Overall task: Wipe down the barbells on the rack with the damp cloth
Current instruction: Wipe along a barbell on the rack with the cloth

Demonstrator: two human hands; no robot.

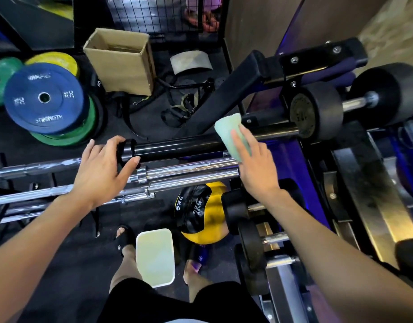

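Both forearms bare, no sleeves, no watch or rings. Left hand & right hand ungloved. Black shorts. Black slide sandal on one foot, purple-strapped sandal on the other.

We see our left hand curled round the collar of the black barbell, while our right hand presses the pale green cloth onto its sleeve — chrome barbells lie just beside, a white tub between our feet.
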